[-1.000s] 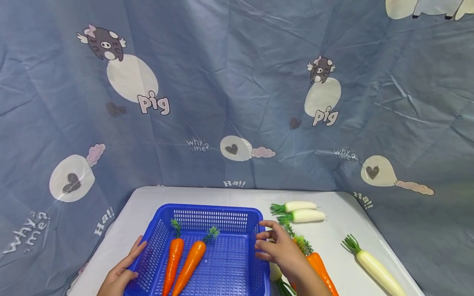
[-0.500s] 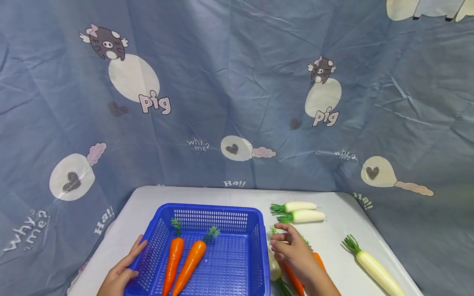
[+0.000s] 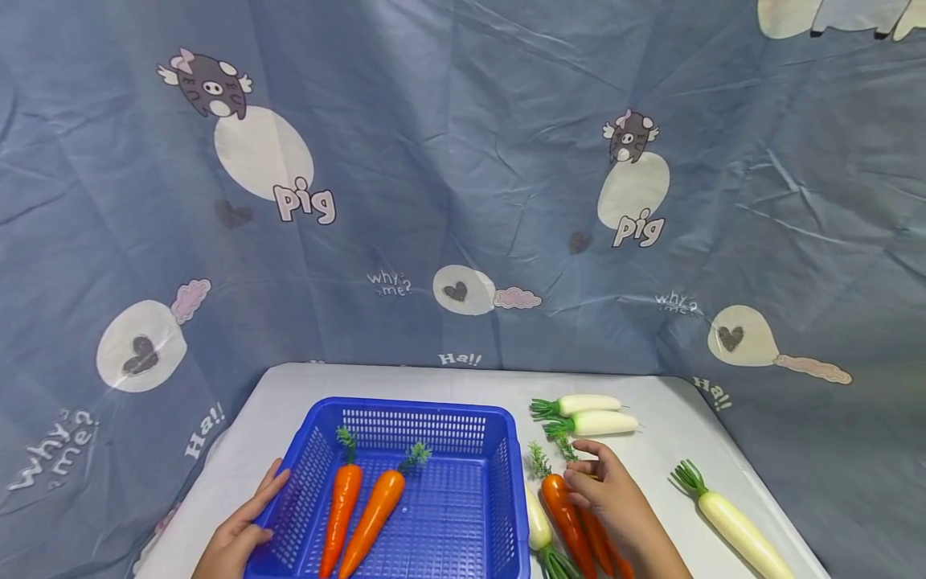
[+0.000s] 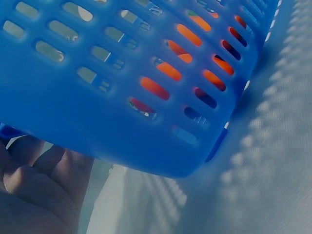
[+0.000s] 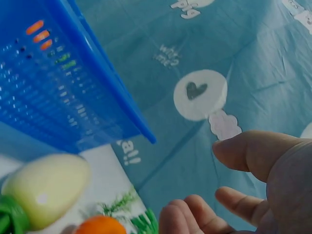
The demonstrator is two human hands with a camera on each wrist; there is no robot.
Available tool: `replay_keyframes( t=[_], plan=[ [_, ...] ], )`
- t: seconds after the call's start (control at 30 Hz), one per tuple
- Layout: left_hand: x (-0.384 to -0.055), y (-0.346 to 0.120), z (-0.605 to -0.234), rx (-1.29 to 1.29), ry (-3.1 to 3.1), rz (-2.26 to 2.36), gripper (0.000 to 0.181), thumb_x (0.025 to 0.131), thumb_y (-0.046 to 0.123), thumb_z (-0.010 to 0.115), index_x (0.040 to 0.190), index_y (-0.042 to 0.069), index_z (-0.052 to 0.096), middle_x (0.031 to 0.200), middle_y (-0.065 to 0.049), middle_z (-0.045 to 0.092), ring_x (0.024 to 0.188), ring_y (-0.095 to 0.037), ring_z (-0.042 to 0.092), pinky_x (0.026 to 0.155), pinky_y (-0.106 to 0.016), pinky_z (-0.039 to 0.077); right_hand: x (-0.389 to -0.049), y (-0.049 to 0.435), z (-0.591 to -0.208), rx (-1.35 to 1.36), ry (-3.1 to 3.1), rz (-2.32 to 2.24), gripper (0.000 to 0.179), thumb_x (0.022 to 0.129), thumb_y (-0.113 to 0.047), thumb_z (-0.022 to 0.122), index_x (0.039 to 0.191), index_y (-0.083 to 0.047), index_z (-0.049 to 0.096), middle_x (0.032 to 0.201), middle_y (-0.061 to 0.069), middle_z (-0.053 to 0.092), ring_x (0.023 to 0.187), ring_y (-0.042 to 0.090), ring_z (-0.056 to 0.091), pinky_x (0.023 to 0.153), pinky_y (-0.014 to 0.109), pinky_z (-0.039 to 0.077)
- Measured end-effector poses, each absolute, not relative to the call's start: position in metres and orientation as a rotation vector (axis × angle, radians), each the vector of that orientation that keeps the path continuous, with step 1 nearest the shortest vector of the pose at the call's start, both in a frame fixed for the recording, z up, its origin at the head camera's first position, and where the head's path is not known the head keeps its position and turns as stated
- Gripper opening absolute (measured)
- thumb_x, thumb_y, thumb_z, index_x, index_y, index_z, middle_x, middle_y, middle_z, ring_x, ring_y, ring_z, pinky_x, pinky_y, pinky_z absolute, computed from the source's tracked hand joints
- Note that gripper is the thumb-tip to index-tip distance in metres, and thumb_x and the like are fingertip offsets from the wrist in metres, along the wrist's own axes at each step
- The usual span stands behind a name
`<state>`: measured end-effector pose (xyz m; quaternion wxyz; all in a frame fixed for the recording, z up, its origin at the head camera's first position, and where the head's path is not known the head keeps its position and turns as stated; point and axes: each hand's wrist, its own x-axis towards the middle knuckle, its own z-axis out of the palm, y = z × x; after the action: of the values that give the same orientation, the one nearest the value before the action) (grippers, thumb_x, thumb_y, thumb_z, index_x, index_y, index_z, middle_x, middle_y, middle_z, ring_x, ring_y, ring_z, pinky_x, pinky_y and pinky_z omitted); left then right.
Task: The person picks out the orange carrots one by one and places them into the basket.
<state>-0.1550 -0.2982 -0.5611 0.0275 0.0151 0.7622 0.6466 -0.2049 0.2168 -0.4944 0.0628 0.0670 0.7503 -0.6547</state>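
Note:
My left hand [image 3: 237,537] lies along the left side of the blue plastic basket [image 3: 506,450], its fingers extended and touching the wall near the rim. In the left wrist view its fingers [image 4: 68,170] pass behind the basket's edge. Two orange carrots [image 3: 338,515] with green tops lie inside the basket, on its left half. My right hand [image 3: 615,498] hovers over other carrots [image 3: 566,515] on the table, right of the basket, and hides part of them. Its thumb and loosely bent fingers stand apart with nothing between them, as the right wrist view also shows.
A white radish [image 3: 537,523] lies close along the basket's right wall. Two more white radishes [image 3: 604,422] lie side by side at the back of the white table [image 3: 419,382], and another radish [image 3: 741,531] lies far right. A grey-blue printed cloth [image 3: 463,201] hangs behind and around the table.
My right hand has moved from the basket's right rim rightward over the carrots, uncovering some of them. The left hand and the basket have stayed in place.

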Motion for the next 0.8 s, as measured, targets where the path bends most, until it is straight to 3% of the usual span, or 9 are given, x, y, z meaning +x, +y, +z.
replay_keyframes(
  t=[0.1, 0.3, 0.4, 0.57, 0.7, 0.8],
  plan=[
    [-0.155, -0.299, -0.562, 0.031, 2.346, 1.985, 0.073, 0.091, -0.005, 0.041, 0.162, 0.007, 0.037, 0.173, 0.02, 0.016, 0.119, 0.036, 0.03, 0.092, -0.008, 0.037, -0.205, 0.224, -0.496, 0.222, 2.258, -1.963, 0.055, 0.1, -0.014, 0.065, 0.148, -0.002, 0.043, 0.118, 0.017, 0.06, 0.108, 0.03, 0.064, 0.09, 0.044, 0.057],
    [-0.156, -0.299, -0.562, -0.029, 2.322, 1.971, 0.073, 0.091, -0.003, 0.041, 0.163, 0.011, 0.036, 0.176, 0.011, 0.012, 0.115, 0.035, 0.032, 0.095, -0.014, 0.042, -0.205, 0.236, -0.499, 0.26, 2.29, -1.919, 0.051, 0.101, -0.014, 0.064, 0.146, 0.0, 0.046, 0.117, 0.016, 0.058, 0.109, 0.03, 0.065, 0.091, 0.047, 0.057],
    [-0.157, -0.3, -0.562, -0.028, 2.317, 1.979, 0.073, 0.091, -0.002, 0.042, 0.163, 0.01, 0.036, 0.174, 0.017, 0.013, 0.114, 0.035, 0.033, 0.094, -0.013, 0.042, -0.206, 0.241, -0.501, 0.295, 2.337, -1.872, 0.048, 0.101, -0.015, 0.065, 0.144, -0.001, 0.049, 0.115, 0.013, 0.059, 0.104, 0.028, 0.063, 0.084, 0.042, 0.056],
    [-0.157, -0.3, -0.564, 0.059, 2.336, 2.014, 0.073, 0.09, -0.007, 0.041, 0.162, 0.004, 0.036, 0.16, 0.04, 0.023, 0.117, 0.035, 0.033, 0.089, -0.005, 0.038, -0.206, 0.25, -0.503, 0.331, 2.359, -1.852, 0.047, 0.101, -0.015, 0.064, 0.144, -0.001, 0.049, 0.114, 0.012, 0.06, 0.095, 0.026, 0.058, 0.074, 0.037, 0.052],
    [-0.157, -0.301, -0.567, 0.167, 2.324, 2.06, 0.072, 0.089, -0.011, 0.039, 0.16, 0.0, 0.036, 0.147, 0.051, 0.03, 0.12, 0.034, 0.034, 0.089, -0.004, 0.038, -0.205, 0.259, -0.504, 0.368, 2.407, -1.818, 0.048, 0.101, -0.017, 0.065, 0.144, -0.001, 0.049, 0.114, 0.012, 0.06, 0.095, 0.026, 0.059, 0.075, 0.037, 0.053],
    [-0.158, -0.303, -0.568, 0.257, 2.302, 2.098, 0.072, 0.088, -0.013, 0.038, 0.159, -0.003, 0.035, 0.147, 0.052, 0.031, 0.124, 0.033, 0.034, 0.09, -0.005, 0.038, -0.204, 0.266, -0.504, 0.399, 2.471, -1.738, 0.051, 0.101, -0.023, 0.067, 0.144, -0.002, 0.051, 0.118, 0.013, 0.062, 0.1, 0.026, 0.06, 0.078, 0.038, 0.052]
  ],
)
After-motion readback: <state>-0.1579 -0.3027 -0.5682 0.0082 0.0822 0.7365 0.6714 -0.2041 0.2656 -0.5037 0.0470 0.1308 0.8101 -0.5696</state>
